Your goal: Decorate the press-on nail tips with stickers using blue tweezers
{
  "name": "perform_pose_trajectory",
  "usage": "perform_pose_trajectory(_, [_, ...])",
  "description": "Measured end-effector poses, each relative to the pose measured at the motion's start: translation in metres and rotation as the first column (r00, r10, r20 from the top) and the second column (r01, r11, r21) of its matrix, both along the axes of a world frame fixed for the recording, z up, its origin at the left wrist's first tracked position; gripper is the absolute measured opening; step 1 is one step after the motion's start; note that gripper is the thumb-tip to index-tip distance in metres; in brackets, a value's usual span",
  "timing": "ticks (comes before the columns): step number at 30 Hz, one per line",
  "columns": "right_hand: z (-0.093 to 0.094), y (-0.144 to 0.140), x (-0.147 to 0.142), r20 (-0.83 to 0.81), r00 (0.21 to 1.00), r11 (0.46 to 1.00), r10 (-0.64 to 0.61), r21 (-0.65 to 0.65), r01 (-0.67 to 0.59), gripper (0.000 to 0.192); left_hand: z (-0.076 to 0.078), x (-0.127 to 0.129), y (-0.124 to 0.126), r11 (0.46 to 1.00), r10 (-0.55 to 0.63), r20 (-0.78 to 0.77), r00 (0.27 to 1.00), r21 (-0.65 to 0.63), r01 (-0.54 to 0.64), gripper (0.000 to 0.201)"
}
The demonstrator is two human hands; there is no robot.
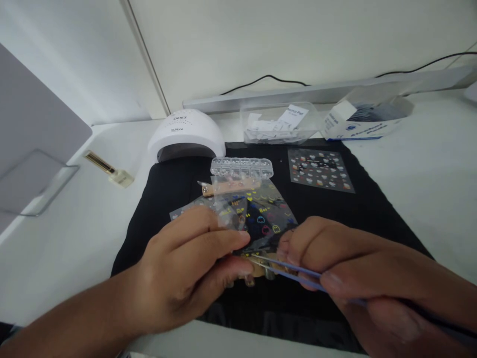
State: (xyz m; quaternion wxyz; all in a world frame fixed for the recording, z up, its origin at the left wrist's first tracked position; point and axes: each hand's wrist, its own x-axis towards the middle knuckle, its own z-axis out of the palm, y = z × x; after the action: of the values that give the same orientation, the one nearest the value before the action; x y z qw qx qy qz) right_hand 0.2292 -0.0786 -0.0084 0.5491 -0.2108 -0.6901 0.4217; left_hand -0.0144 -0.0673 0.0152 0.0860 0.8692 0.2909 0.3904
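- While the left hand (182, 271) pinches the near edge of a clear plastic sticker sheet printed with small coloured ghost shapes (261, 216), its fingers (223, 241) are closed on the sheet, holding it just above the black mat (328, 209).
- The right hand (354, 268) grips slim blue-handled metal tweezers (290, 271), fingers closed around them; the tips point left and lie at the sheet's lower edge, between the two hands.
- Under the hands, small tan nail tips show, partly hidden.
- Behind the sheet lie a wooden-handled tool (227, 187) and a clear compartmented box of tiny gems (241, 167).
- A second sticker sheet with pale shapes (320, 170) lies flat to the right on the mat.
- At the back of the white tabletop (421, 164) stand a white domed nail lamp (186, 134), a clear tub of paper pads (278, 124) and a white-and-blue carton (363, 124).
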Motion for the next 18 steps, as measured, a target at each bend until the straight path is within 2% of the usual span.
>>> perform_pose_trajectory(7, [0.0022,0.0061,0.0003,0.008,0.995,0.995,0.097,0.039,-0.097,0.026,0.0026,-0.0013,0.0007,0.998,-0.038,0.006,0.999,0.042,0.038,0.017])
perform_pose_trajectory(18, [0.0061,0.0040,-0.0073,-0.029,0.998,0.998,0.058,-0.034,-0.059,0.024,0.0035,-0.0004,-0.0004,0.997,-0.050,-0.036,0.998,0.059,0.052,0.014])
